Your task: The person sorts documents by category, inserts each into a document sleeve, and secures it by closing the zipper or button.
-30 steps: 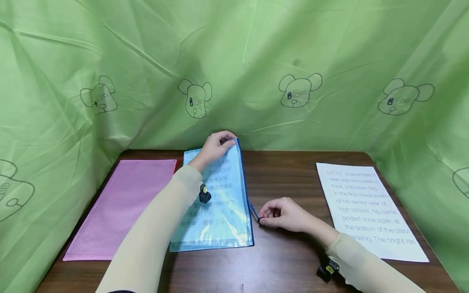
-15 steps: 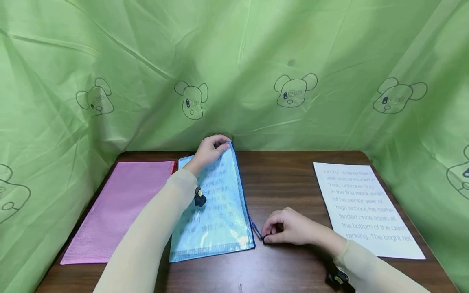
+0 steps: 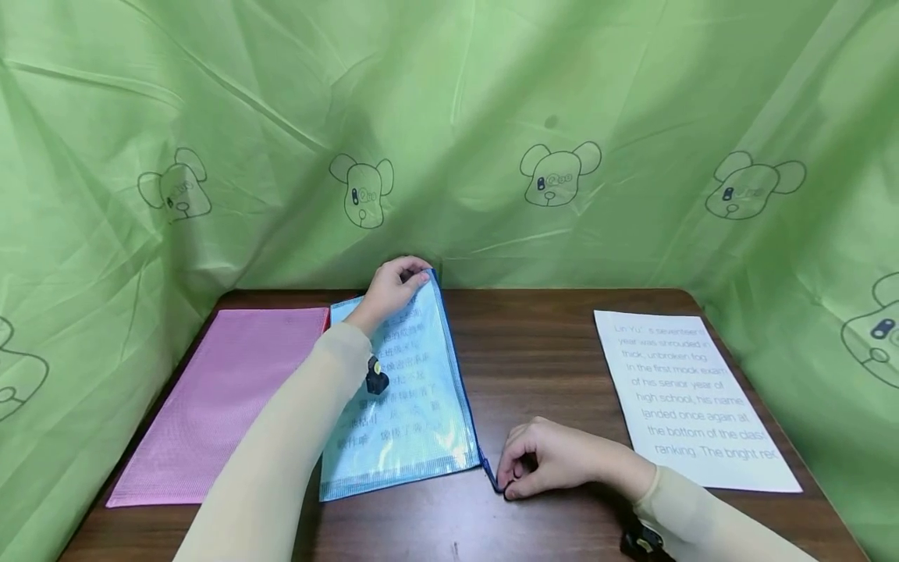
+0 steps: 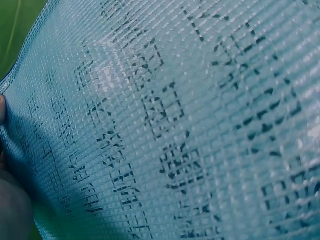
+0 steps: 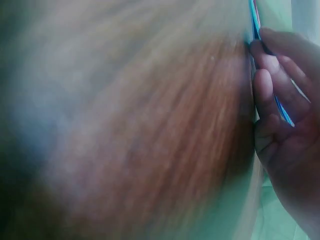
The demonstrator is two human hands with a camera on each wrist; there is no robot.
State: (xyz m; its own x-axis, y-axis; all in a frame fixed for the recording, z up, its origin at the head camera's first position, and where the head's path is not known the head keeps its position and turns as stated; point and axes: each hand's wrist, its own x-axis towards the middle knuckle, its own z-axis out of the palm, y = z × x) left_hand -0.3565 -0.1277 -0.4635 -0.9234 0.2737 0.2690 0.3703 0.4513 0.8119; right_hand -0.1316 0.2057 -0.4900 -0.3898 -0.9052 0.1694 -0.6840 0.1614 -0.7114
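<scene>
At the near side, well back from the right fingers, I see a cream right sleeve [image 3: 709, 515] with a small black wrist device [image 3: 639, 542] beneath its cuff. The right hand [image 3: 551, 462] lies low over the brown wood-grain table [image 3: 534, 367], and I make out its thumb and index finger pinching the end of a thin dark blue cord [image 3: 492, 474], the other fingers curled in behind. From those fingertips the cord runs a short way to the near right corner of the flat, translucent blue mesh pouch [image 3: 410, 414] with dark blue edging. The pouch lies to the left of the right fingers and stretches away up to the left ones; lines of printed characters show through its mesh.

Well to the left of the right fingers, past the cream left sleeve [image 3: 260, 476], I have a flat pinkish-purple mesh pouch [image 3: 211, 398] with a red edge, which meets the blue one near its far left corner; I cannot tell which overlaps. Right of the right fingers, and well apart from them, rests a white paper sheet [image 3: 691, 398] printed with English text.

Farthest out, the left hand [image 3: 389, 293] pinches the blue pouch's far right corner between thumb and fingers. Beyond those fingertips hangs a green curtain [image 3: 449, 133] with outlined bear heads.
</scene>
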